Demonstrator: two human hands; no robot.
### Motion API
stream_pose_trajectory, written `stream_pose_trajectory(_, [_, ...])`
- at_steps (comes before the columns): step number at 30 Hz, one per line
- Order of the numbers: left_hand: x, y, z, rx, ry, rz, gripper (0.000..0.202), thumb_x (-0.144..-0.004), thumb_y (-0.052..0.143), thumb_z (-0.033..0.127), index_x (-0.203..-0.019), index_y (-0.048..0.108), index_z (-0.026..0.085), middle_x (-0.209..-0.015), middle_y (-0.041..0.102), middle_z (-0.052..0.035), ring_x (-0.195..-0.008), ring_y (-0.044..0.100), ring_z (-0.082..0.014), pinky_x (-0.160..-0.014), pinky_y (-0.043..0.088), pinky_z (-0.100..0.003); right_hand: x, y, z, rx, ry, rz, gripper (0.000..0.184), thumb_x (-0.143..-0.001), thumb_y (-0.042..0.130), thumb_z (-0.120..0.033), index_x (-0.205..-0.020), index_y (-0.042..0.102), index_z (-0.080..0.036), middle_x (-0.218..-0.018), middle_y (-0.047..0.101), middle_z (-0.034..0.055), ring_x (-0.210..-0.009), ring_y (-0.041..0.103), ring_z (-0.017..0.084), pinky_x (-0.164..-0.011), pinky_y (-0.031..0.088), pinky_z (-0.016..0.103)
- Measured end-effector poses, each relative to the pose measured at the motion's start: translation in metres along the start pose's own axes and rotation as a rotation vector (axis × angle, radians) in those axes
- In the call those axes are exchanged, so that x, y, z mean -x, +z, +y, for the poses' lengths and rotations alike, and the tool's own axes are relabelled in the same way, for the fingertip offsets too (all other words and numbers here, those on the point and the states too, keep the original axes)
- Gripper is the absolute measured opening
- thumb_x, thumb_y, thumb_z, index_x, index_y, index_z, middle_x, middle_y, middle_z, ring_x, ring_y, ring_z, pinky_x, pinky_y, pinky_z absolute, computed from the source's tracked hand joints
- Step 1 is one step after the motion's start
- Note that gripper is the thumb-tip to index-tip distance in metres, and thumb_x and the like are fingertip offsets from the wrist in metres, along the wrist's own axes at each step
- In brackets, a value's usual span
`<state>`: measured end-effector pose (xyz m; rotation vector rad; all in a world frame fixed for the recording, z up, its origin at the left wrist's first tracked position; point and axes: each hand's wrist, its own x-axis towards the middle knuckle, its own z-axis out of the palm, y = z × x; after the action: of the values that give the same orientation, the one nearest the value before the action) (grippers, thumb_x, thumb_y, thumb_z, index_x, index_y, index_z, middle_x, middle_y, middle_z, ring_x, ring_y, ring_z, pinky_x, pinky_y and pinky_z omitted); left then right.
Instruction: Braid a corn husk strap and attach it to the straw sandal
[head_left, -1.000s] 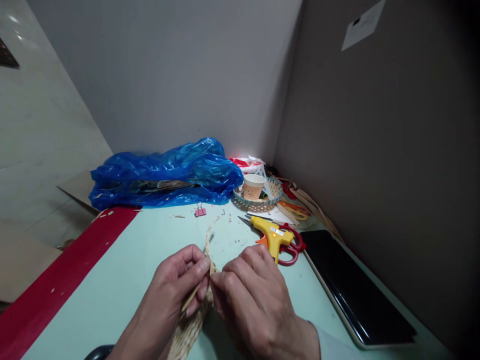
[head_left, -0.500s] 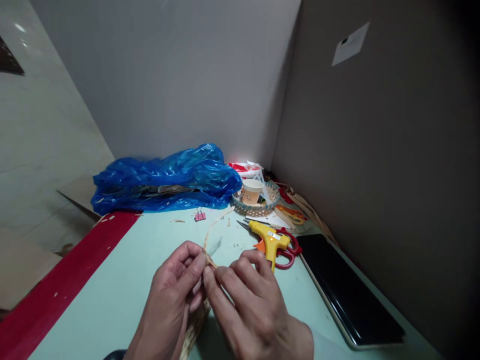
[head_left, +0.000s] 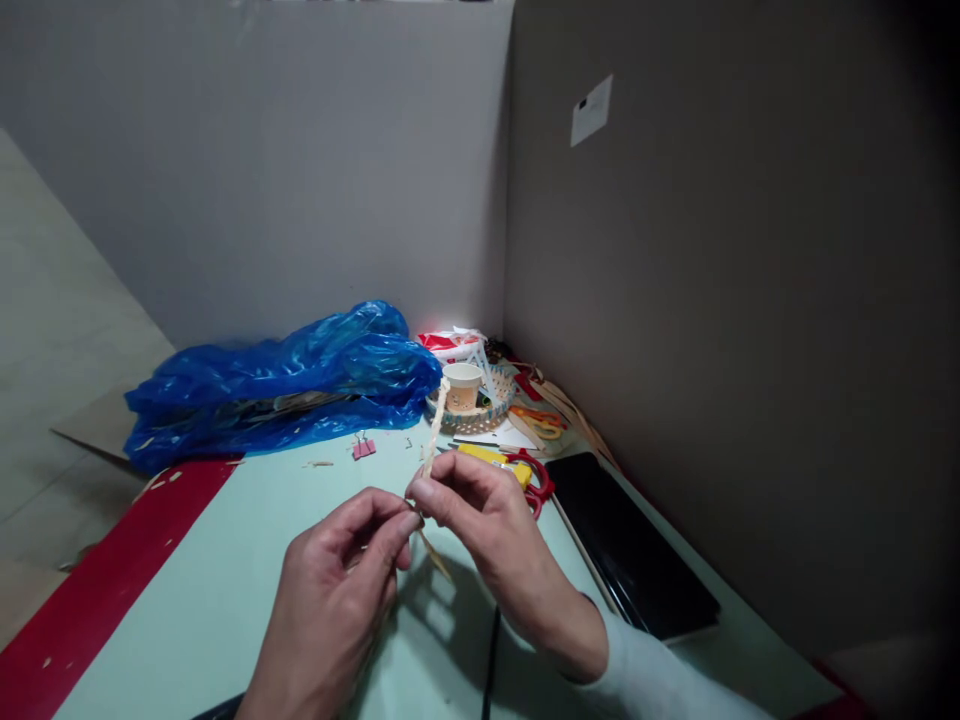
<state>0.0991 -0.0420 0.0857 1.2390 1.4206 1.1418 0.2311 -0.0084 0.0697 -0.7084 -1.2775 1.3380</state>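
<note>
A pale braided straw cord (head_left: 435, 432) rises from my fingertips above the table, its top end in front of a paper cup. My left hand (head_left: 337, 585) pinches it low between thumb and forefinger. Just above and to the right, my right hand (head_left: 499, 545) is closed on the same cord, thumb against the bent fingers. A thin loose strand slants down to the right below the fingertips. Behind my right hand lie a yellow glue gun (head_left: 486, 456), mostly hidden, and red-handled scissors (head_left: 544, 482).
A blue plastic bag (head_left: 300, 365) slumps at the back left. The paper cup (head_left: 463, 388) sits in a woven basket (head_left: 491, 422). A pink binder clip (head_left: 364, 448) and straw scraps lie nearby. Orange scissors (head_left: 546, 422) and a black flat device (head_left: 630, 545) are to the right. A dark cable (head_left: 490, 660) runs below.
My right hand has turned from knuckles-up to a thumb-side pinch. The cord's upper part now stands straighter instead of curving. The view has swung right, and the glue gun is more covered.
</note>
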Motion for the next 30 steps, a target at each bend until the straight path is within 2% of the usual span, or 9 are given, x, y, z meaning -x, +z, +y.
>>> stream_pose_trajectory(3, [-0.002, 0.002, -0.001, 0.08, -0.04, 0.006, 0.026, -0.073, 0.075, 0.043, -0.07, 0.066, 0.019, -0.057, 0.052, 0.006, -0.049, 0.04, -0.0068, -0.045, 0.032, -0.015, -0.002, 0.0, 0.005, -0.118, 0.026, 0.076, 0.019, -0.08, 0.065, -0.024, -0.065, 0.057, -0.017, -0.063, 0.052, -0.0041, -0.063, 0.044, 0.01, -0.063, 0.037, 0.023])
stream_pose_trajectory(7, [-0.008, 0.001, -0.002, 0.109, -0.028, -0.078, 0.024, -0.074, 0.075, 0.041, -0.079, 0.067, 0.019, -0.061, 0.057, 0.0043, -0.05, 0.043, -0.0076, -0.046, 0.034, -0.016, -0.006, -0.003, 0.011, -0.233, 0.037, 0.114, 0.019, -0.08, 0.066, -0.026, -0.067, 0.056, -0.017, -0.065, 0.052, -0.0038, -0.064, 0.044, 0.011, -0.065, 0.037, 0.024])
stream_pose_trajectory(11, [-0.018, 0.0, 0.002, 0.065, 0.051, -0.083, 0.021, -0.077, 0.071, 0.039, -0.077, 0.066, 0.018, -0.062, 0.058, 0.0037, -0.048, 0.044, -0.0071, -0.045, 0.034, -0.017, -0.01, -0.009, 0.01, -0.234, 0.046, 0.031, 0.018, -0.085, 0.065, -0.03, -0.074, 0.059, -0.017, -0.071, 0.054, -0.0031, -0.07, 0.048, 0.011, -0.07, 0.038, 0.024])
stream_pose_trajectory(13, [-0.023, 0.0, 0.004, 0.026, 0.086, -0.092, 0.024, -0.076, 0.07, 0.039, -0.071, 0.064, 0.017, -0.059, 0.055, 0.0049, -0.045, 0.041, -0.006, -0.043, 0.033, -0.017, -0.012, -0.011, 0.008, -0.187, 0.05, -0.044, 0.013, -0.084, 0.067, -0.029, -0.083, 0.063, -0.017, -0.079, 0.058, -0.0019, -0.074, 0.051, 0.012, -0.071, 0.04, 0.025])
stream_pose_trajectory(16, [-0.028, 0.0, 0.003, 0.017, 0.116, -0.07, 0.025, -0.076, 0.069, 0.04, -0.069, 0.064, 0.017, -0.056, 0.051, 0.0063, -0.045, 0.039, -0.006, -0.042, 0.031, -0.016, -0.014, -0.012, 0.01, -0.119, 0.06, -0.105, 0.018, -0.079, 0.073, -0.028, -0.088, 0.064, -0.016, -0.081, 0.061, -0.0003, -0.074, 0.056, 0.014, -0.069, 0.041, 0.026])
stream_pose_trajectory(20, [-0.032, -0.004, -0.003, -0.002, 0.115, -0.071, 0.024, -0.077, 0.069, 0.041, -0.077, 0.065, 0.017, -0.058, 0.053, 0.0057, -0.048, 0.041, -0.007, -0.043, 0.033, -0.016, -0.016, -0.011, 0.014, -0.123, 0.094, -0.109, 0.027, -0.075, 0.076, -0.037, -0.081, 0.063, -0.014, -0.072, 0.06, 0.0006, -0.069, 0.058, 0.016, -0.066, 0.041, 0.028])
stream_pose_trajectory(25, [-0.035, -0.01, -0.004, -0.076, 0.168, -0.105, 0.022, -0.082, 0.065, 0.041, -0.089, 0.059, 0.021, -0.063, 0.056, 0.0059, -0.053, 0.049, -0.0098, -0.045, 0.038, -0.017, -0.016, -0.013, 0.012, -0.143, 0.143, -0.111, 0.027, -0.073, 0.078, -0.035, -0.083, 0.065, -0.014, -0.067, 0.06, -0.0008, -0.066, 0.055, 0.014, -0.065, 0.039, 0.026])
stream_pose_trajectory(30, [-0.031, -0.005, -0.004, -0.108, 0.238, -0.003, 0.014, -0.083, 0.064, 0.033, -0.084, 0.052, 0.025, -0.062, 0.056, 0.0085, -0.056, 0.05, -0.0099, -0.048, 0.039, -0.017, -0.014, -0.01, 0.014, -0.157, 0.125, -0.112, 0.024, -0.077, 0.074, -0.034, -0.075, 0.064, -0.013, -0.073, 0.061, 0.0015, -0.071, 0.055, 0.014, -0.07, 0.041, 0.028])
